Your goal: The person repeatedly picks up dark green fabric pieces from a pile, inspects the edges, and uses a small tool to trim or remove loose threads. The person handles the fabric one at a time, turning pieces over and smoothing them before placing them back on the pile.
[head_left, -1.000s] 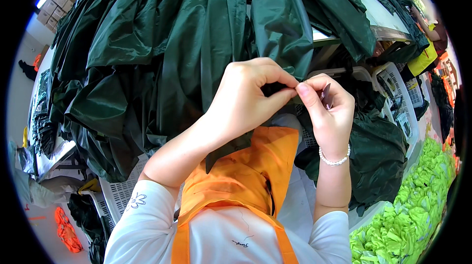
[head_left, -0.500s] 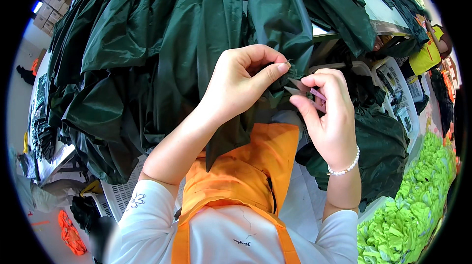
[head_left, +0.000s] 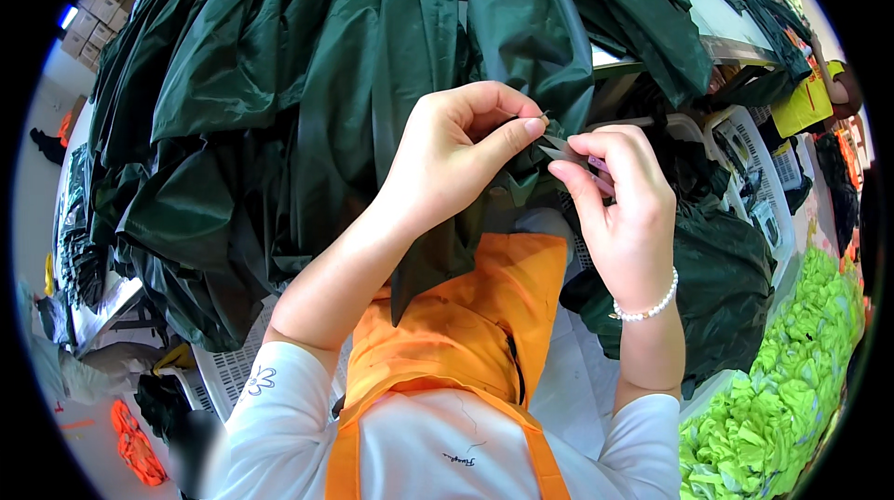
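Dark green fabric point(head_left: 326, 81), smooth and slightly shiny, hangs in long folds in front of me. My left hand point(head_left: 461, 151) pinches a small bit of the fabric's edge between thumb and forefinger; a dark tip pokes out past the fingers. Close to its right, my right hand point(head_left: 624, 193) holds thread snips point(head_left: 564, 152) with pink handles. Their pale blades point left toward the pinched edge, and the tips lie beside it. Whether the blades touch the fabric or a thread I cannot tell.
A dark green bundle point(head_left: 717, 286) lies below my right forearm, by white plastic baskets point(head_left: 768, 183). Bright green material point(head_left: 778, 388) is heaped at the lower right. A white table point(head_left: 717, 6) shows behind the fabric. At the far right is another person's arm point(head_left: 846, 88).
The snips' blades have come closer together, and my right hand's fingers have closed in with them. My left hand keeps its pinch almost in place.
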A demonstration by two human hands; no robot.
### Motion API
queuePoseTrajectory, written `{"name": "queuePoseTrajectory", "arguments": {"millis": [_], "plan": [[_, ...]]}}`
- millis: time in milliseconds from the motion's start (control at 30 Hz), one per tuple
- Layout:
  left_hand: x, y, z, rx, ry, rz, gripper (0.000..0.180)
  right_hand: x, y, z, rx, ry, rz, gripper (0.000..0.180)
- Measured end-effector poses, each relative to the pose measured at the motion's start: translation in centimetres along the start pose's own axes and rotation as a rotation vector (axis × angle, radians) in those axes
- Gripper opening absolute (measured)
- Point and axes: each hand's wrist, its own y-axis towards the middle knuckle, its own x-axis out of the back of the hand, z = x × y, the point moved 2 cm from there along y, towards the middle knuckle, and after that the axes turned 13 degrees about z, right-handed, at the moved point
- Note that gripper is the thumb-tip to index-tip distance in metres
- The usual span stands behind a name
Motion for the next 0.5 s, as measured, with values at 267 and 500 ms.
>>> {"name": "queuePoseTrajectory", "arguments": {"millis": [267,500], "plan": [[0.01,-0.14,-0.05,-0.001,0.004,0.006,0.011,-0.10,0.21,-0.01,0.000,-0.007,-0.019,0.019],[0.18,-0.09,0.12,0.005,0.030,0.022,0.012,-0.52,0.48,-0.36,0.031,-0.020,-0.005,0.018]]}}
